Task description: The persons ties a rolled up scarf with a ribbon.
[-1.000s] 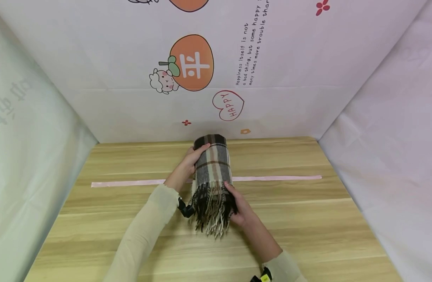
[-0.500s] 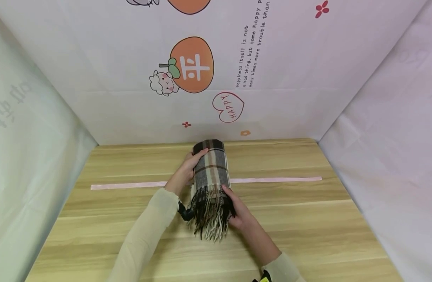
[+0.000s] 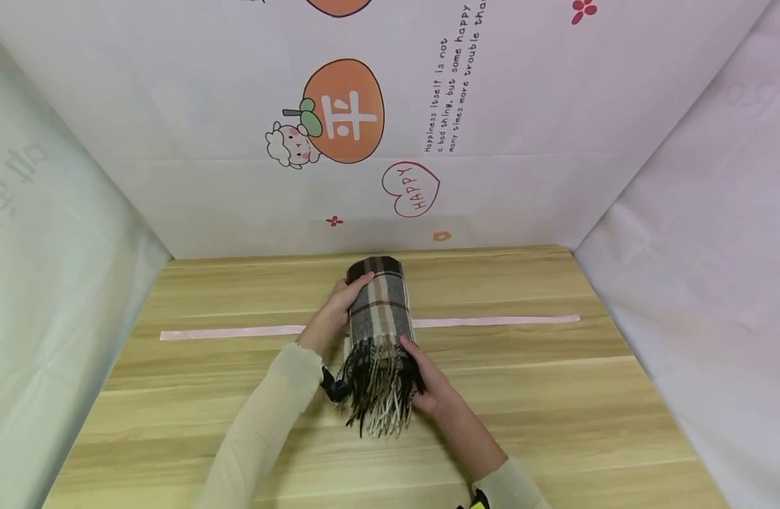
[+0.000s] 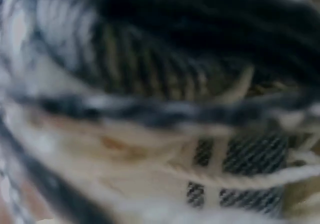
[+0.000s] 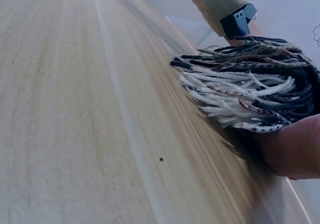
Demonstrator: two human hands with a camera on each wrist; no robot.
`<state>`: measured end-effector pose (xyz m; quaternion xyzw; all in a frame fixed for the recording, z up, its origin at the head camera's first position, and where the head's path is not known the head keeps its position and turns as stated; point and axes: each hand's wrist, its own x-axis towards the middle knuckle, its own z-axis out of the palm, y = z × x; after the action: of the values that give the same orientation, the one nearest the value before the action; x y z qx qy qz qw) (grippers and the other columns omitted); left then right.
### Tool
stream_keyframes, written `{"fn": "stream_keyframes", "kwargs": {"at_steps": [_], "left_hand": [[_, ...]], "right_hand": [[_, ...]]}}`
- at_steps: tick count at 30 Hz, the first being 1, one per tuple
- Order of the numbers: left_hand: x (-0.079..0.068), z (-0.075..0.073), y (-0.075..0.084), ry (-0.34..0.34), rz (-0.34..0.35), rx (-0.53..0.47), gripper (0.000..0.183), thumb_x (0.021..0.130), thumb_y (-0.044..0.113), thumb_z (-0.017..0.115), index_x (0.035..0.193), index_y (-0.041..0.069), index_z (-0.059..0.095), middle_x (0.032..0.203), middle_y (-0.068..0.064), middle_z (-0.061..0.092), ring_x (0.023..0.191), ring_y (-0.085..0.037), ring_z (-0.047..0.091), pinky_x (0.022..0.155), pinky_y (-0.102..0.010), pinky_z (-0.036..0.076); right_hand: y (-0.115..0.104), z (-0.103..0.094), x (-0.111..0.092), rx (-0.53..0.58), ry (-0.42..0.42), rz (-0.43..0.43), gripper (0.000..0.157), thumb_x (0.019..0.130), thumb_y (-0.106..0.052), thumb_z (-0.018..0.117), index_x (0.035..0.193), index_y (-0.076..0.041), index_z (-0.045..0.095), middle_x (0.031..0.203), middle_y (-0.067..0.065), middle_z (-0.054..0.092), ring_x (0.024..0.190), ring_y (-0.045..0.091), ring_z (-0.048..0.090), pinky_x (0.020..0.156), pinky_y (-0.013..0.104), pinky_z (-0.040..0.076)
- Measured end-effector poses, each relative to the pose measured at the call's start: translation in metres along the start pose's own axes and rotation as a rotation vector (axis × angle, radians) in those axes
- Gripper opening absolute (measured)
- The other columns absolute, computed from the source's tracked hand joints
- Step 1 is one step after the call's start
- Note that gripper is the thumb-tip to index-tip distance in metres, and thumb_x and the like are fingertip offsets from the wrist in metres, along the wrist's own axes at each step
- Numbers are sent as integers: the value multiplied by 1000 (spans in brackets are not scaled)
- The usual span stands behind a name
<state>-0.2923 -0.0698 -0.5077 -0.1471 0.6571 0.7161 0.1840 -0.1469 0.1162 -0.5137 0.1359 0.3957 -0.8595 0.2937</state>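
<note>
- Covering the lower part of the head view, a wood-grain desk (image 3: 173, 410) runs back to a white wall (image 3: 523, 177), with a pink strip (image 3: 498, 322) laid across it.
- On the wall are an orange fruit (image 3: 367, 85) with a white character, a pale animal figure (image 3: 292, 146), a red heart (image 3: 411, 189) reading "HAPPY" and sideways English text (image 3: 443, 99).
- Creased white sheets close in the left side (image 3: 59, 212) and right side (image 3: 695, 233); the left one bears faint grey lettering.
- The rolled plaid cloth (image 3: 380, 318) is at mid-desk, over the line of the strip, its fringe (image 3: 383, 396) toward the person.
- Both hands hold the roll: the left hand (image 3: 341, 300) grips its far part, the right hand (image 3: 431, 378) its fringed end, each with the thumb on top; the fingers underneath are hidden.
- The left wrist view gives only blurred weave and twisted strands at close range.
- The right wrist view, low along the desk, shows the fringe end-on as thick black and white cords, plus a dark speck (image 5: 161, 159) on the desk, too small to make out from the head.
</note>
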Motion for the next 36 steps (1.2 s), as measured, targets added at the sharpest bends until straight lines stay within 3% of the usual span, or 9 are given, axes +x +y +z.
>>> {"fn": "stream_keyframes", "kwargs": {"at_steps": [3,6,12,16,19,23,26,31,36], "left_hand": [[0,-1,-3,11,9,31,98,89,53,69,158,5,17,156,-19,33,138,-35,42,115,-48,38],[-1,-2,-3,52,36,72,93,89,53,69,155,4,27,154,-19,38,136,-35,44,114,-49,39],[-4,-11,0,142,143,274,89,90,55,67,153,3,32,155,-21,38,140,-38,41,113,-51,39],[-13,-29,5,65,227,418,79,98,50,57,154,2,28,153,-24,40,139,-39,42,112,-53,40],[-24,-46,6,-11,304,537,61,103,37,52,148,0,36,146,-25,48,134,-40,47,109,-53,43],[-36,-63,7,-89,437,777,39,101,16,54,134,-5,51,130,-27,58,123,-42,54,104,-53,46],[-44,-70,5,-153,506,982,40,92,8,63,128,-5,57,125,-27,60,118,-43,55,103,-55,45],[-54,-72,-6,-195,477,1235,41,84,8,72,123,5,62,130,-22,53,122,-43,45,101,-61,41],[-56,-70,-16,-127,489,1396,11,92,9,63,102,11,64,115,-14,53,109,-35,46,85,-54,46]], "right_hand": [[0,-1,0,-48,29,-7,25,103,-41,51,112,-19,55,93,-6,71,80,7,69,73,20,58],[-2,-2,0,-124,55,-8,32,101,-41,55,119,-15,50,93,-6,70,79,7,69,73,21,58],[-19,-11,-2,-514,50,-14,62,98,-44,59,138,0,42,102,-1,67,82,11,66,73,26,57],[-43,-22,-7,-824,46,-62,59,102,-33,56,142,7,40,115,16,64,86,18,68,79,32,57],[-64,-32,-11,-1018,56,-161,48,102,-22,55,138,9,45,117,28,63,89,30,69,79,40,57],[-88,-41,-6,-1296,141,-380,38,98,-15,60,130,6,56,115,27,66,99,39,67,84,47,57],[-97,-43,4,-1491,193,-501,37,95,-11,64,128,4,60,120,24,66,108,40,65,91,50,55],[-96,-45,29,-1800,149,-626,38,87,-5,70,123,4,63,120,24,66,111,42,61,99,56,48],[-83,-45,46,-2009,196,-633,19,89,-9,71,108,-5,68,110,18,63,102,39,56,81,56,52]]}}
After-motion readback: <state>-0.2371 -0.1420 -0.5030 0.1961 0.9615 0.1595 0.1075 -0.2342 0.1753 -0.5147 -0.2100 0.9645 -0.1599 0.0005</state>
